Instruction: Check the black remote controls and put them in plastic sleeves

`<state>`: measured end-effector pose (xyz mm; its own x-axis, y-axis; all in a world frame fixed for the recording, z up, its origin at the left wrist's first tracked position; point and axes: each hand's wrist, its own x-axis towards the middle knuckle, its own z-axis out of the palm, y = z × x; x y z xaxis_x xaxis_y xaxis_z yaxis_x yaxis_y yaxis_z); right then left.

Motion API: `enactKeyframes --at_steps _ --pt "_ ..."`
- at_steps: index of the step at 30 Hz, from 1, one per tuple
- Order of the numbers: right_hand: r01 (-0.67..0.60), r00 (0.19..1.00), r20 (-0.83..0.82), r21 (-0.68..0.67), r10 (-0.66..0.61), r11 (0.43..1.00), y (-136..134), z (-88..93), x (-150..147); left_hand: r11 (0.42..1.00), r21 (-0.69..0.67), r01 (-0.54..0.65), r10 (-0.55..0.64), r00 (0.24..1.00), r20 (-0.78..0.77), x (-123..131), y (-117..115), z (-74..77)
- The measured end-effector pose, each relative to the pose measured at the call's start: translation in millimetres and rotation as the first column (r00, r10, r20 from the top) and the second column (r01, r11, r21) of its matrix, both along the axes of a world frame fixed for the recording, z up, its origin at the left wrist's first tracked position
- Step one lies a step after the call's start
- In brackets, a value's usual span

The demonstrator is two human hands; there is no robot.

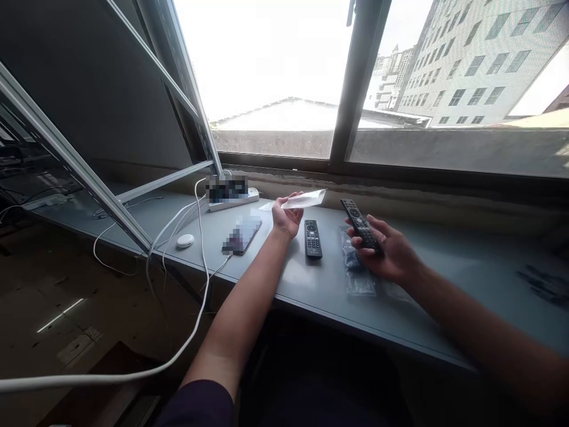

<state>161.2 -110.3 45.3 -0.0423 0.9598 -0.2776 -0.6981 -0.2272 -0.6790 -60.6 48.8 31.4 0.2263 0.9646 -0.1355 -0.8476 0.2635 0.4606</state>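
My left hand (287,216) is raised over the grey table (466,284), its fingers pinched on a clear plastic bag (304,200) that sticks out to the right. My right hand (386,252) grips a black remote control (360,224), which points away toward the window. A second black remote (313,238) lies flat on the table between my two hands. Beneath my right hand lies a clear plastic packet (358,273) with dark contents.
A phone (242,235) on a white cable lies left of my left hand, near a small white oval device (185,240) and a white power strip (231,198). A thick white cable (195,320) hangs off the table's front edge. The window runs behind the table.
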Motion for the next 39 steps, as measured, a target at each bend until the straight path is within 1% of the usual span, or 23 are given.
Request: enactKeyframes --at_steps 6,9,13,16,19,21,25,31,39 --pt "-0.077 0.996 -0.026 0.08 0.08 0.994 0.6 -1.6 1.9 1.0 0.004 0.005 -0.005 1.0 -0.005 -0.6 0.8 -1.4" --pt "-0.094 0.993 -0.06 0.087 0.099 0.992 1.3 -4.4 4.3 1.0 0.018 0.01 -0.01 1.0 0.001 -0.5 2.2 -3.5" --pt "-0.092 0.992 -0.077 0.099 0.1 0.991 1.7 -6.3 4.6 1.0 0.019 0.01 -0.01 1.0 0.002 -0.3 2.2 -3.8" --pt "-0.064 0.994 -0.082 0.101 0.072 0.993 0.0 -2.6 1.4 1.0 0.02 0.009 -0.009 1.0 -0.003 -0.5 2.1 -3.7" --pt "-0.004 1.0 -0.031 0.037 0.005 0.999 -1.7 1.7 -1.7 1.0 0.022 0.01 -0.01 1.0 -0.013 -0.7 3.2 -4.9" --pt "0.018 1.0 0.007 0.001 -0.018 1.0 -1.7 2.4 -2.5 1.0 0.028 0.009 -0.008 1.0 -0.013 -0.6 4.1 -5.9" --pt "-0.005 1.0 -0.006 0.022 0.005 1.0 0.2 -1.1 -1.1 1.0 0.028 0.008 -0.008 1.0 -0.011 -0.2 4.8 -6.2" --pt "-0.076 0.992 -0.091 0.069 0.082 0.995 1.4 -2.9 0.7 1.0 0.021 0.008 -0.008 1.0 -0.013 -0.6 4.7 -5.2" --pt "-0.035 0.994 -0.105 0.064 0.042 0.997 -2.4 2.5 -1.4 0.999 0.035 0.011 -0.011 1.0 -0.014 -0.4 4.2 -5.7"
